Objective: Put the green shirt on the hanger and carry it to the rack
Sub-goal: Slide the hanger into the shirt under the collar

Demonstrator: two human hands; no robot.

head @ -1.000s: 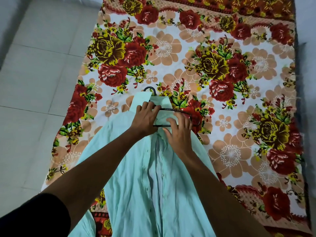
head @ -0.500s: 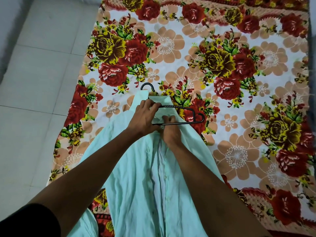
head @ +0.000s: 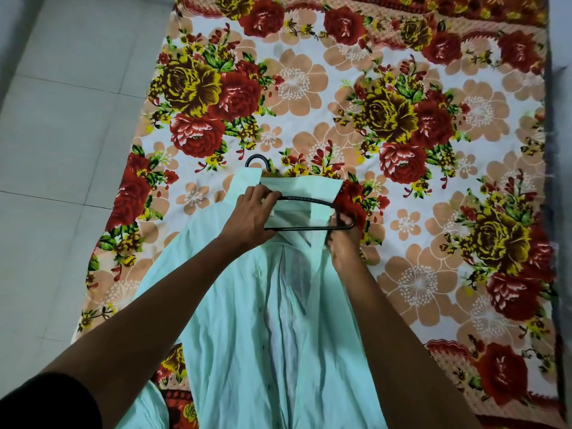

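A pale green shirt [head: 247,320] lies face up on a flowered sheet, collar pointing away from me. A black hanger [head: 309,201] rests at its neck, with the hook [head: 257,159] sticking out past the collar. Its left half is hidden inside the shirt. My left hand [head: 250,216] grips the hanger together with the cloth at the collar's left side. My right hand [head: 342,239] pinches the shirt's right front edge beside the hanger's bare right end [head: 348,222]. The front placket is spread open, showing the inside of the shirt.
The flowered sheet [head: 418,181] covers a bed or mattress and reaches to the right and far edges. Grey floor tiles [head: 62,150] lie along the left. A dark strip [head: 557,181] runs down the right edge. No rack is in view.
My right hand has slid right along the hanger to its right end, pulling the shirt's right front open. The collar now lies spread wider. My left hand has stayed at the collar.
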